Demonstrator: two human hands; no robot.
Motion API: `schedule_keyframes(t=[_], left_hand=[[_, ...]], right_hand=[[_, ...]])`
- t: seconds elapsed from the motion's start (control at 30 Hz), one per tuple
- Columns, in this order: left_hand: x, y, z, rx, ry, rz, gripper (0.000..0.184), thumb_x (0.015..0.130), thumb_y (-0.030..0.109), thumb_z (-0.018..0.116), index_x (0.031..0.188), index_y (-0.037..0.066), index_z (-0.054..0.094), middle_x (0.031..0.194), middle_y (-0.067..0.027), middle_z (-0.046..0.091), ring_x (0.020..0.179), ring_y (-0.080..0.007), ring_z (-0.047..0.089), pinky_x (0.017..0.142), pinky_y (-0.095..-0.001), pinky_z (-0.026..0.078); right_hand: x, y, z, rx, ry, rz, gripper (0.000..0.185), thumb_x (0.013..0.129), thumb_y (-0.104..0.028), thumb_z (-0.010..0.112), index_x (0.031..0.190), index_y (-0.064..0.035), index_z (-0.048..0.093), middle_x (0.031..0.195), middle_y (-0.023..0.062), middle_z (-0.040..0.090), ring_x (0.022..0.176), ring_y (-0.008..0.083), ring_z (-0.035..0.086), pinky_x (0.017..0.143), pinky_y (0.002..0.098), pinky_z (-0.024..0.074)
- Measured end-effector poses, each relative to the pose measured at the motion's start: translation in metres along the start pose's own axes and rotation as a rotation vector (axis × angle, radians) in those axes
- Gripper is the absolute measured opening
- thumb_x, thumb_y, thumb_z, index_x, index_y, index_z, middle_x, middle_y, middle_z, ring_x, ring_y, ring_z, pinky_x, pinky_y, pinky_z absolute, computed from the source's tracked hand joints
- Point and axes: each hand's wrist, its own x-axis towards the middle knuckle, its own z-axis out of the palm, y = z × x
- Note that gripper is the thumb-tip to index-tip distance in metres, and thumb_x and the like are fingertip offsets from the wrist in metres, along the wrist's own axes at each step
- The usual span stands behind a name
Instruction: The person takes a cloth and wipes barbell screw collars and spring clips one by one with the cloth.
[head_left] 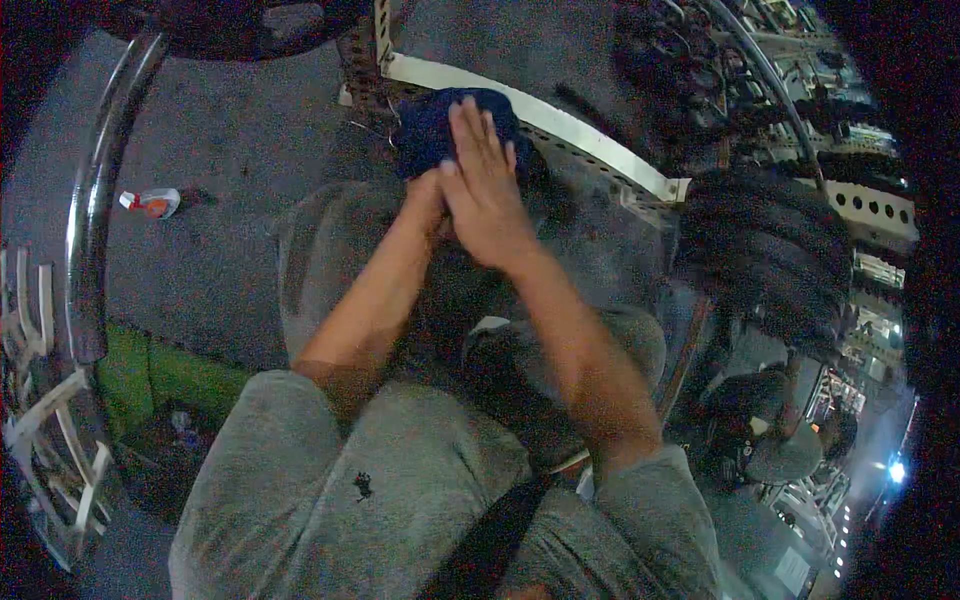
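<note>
My right hand (pixel 487 195) lies flat with its fingers stretched out and partly apart, pressed against my left hand. My left hand (pixel 428 192) is mostly covered by it, so its fingers are hidden. Just beyond both hands sits a dark blue bundle (pixel 422 135) that looks like cloth or a soft bag. The fingertips of my right hand overlap it in the view; whether they touch it I cannot tell. Nothing shows between the palms.
A white perforated rack beam (pixel 590 140) runs behind the hands. Dark weight plates (pixel 770 255) stand on the right. A curved metal tube (pixel 88 200) rises at left, with a clear bottle-like item (pixel 155 203) on the floor and something green (pixel 165 375) below.
</note>
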Motion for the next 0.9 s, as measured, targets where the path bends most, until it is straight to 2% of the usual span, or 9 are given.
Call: schedule_keyframes(t=[0.13,0.23,0.33,0.47,0.6,0.67,0.73,0.8,0.9], left_hand=[[-0.016,0.009,0.032,0.225,0.176,-0.097,0.040,0.098,0.037,0.043,0.122,0.007,0.055,0.114,-0.0076,0.062,0.102,-0.0221,0.061,0.087,-0.0389,0.051],[-0.007,0.002,0.031,0.355,0.065,-0.198,0.049,0.101,0.042,0.033,0.124,0.004,0.053,0.124,-0.0145,0.058,0.110,-0.0286,0.058,0.095,-0.0453,0.045],[-0.026,0.011,0.057,0.247,-0.114,-0.376,0.054,0.101,0.042,0.033,0.132,-0.001,0.046,0.133,-0.0199,0.051,0.118,-0.0310,0.054,0.097,-0.0420,0.046],[-0.020,0.005,0.042,-0.223,-0.443,-0.370,0.061,0.100,0.043,0.033,0.141,-0.002,0.034,0.145,-0.0215,0.039,0.129,-0.0339,0.045,0.105,-0.0417,0.041],[-0.014,0.014,0.038,-0.331,-0.338,-0.256,0.060,0.103,0.042,0.024,0.141,-0.003,0.035,0.144,-0.0206,0.040,0.129,-0.0330,0.046,0.096,-0.0372,0.048],[-0.007,0.015,0.025,-0.475,-0.412,-0.241,0.057,0.103,0.041,0.026,0.138,-0.002,0.039,0.136,-0.0192,0.049,0.123,-0.0325,0.051,0.096,-0.0383,0.048],[-0.001,0.013,0.011,-0.552,-0.443,-0.239,0.055,0.102,0.042,0.030,0.135,0.000,0.044,0.128,-0.0166,0.054,0.114,-0.0296,0.055,0.096,-0.0380,0.048],[-0.001,0.017,0.015,-0.421,-0.276,-0.192,0.051,0.101,0.043,0.037,0.130,0.004,0.052,0.119,-0.0129,0.060,0.103,-0.0243,0.060,0.095,-0.0371,0.048],[0.002,0.004,0.012,-0.168,-0.203,-0.009,0.049,0.101,0.042,0.039,0.126,0.003,0.055,0.114,-0.0090,0.062,0.100,-0.0200,0.060,0.094,-0.0342,0.046]], right_hand=[[0.027,0.031,-0.002,-0.121,0.076,0.082,0.060,0.098,-0.035,0.038,0.149,-0.0069,0.021,0.157,0.0139,0.017,0.143,0.0372,0.017,0.114,0.0580,0.0104],[0.043,0.104,0.004,0.072,0.052,0.137,0.051,0.099,-0.038,0.040,0.137,-0.0048,0.042,0.134,0.0200,0.048,0.116,0.0341,0.051,0.100,0.0525,0.0357],[0.043,0.072,-0.056,0.716,0.034,0.872,0.042,0.095,-0.040,0.049,0.108,-0.0016,0.059,0.101,0.0173,0.065,0.078,0.0245,0.063,0.074,0.0425,0.0515],[0.040,0.089,-0.081,1.232,0.682,0.691,0.046,0.096,-0.043,0.047,0.108,-0.0016,0.063,0.100,0.0104,0.068,0.086,0.0235,0.065,0.077,0.0403,0.0507],[0.034,0.045,-0.121,1.293,0.722,0.321,0.038,0.096,-0.033,0.051,0.112,0.0003,0.061,0.110,0.0096,0.066,0.095,0.0236,0.064,0.087,0.0389,0.0493],[0.021,0.041,-0.114,0.380,0.715,0.201,0.033,0.094,-0.026,0.055,0.114,-0.0006,0.061,0.115,0.0104,0.064,0.102,0.0250,0.062,0.090,0.0376,0.0474],[0.012,0.003,-0.089,0.570,0.282,0.113,0.031,0.090,-0.024,0.059,0.113,-0.0041,0.061,0.119,0.0141,0.059,0.112,0.0306,0.055,0.097,0.0419,0.0417],[0.002,0.003,-0.033,-0.017,0.241,-0.232,0.030,0.085,-0.024,0.062,0.110,-0.0076,0.061,0.117,0.0168,0.054,0.115,0.0373,0.048,0.100,0.0478,0.0358],[0.007,-0.015,-0.006,-0.220,0.356,-0.134,0.022,0.084,-0.012,0.056,0.104,-0.0039,0.056,0.103,0.0181,0.049,0.097,0.0387,0.047,0.087,0.0484,0.0368]])
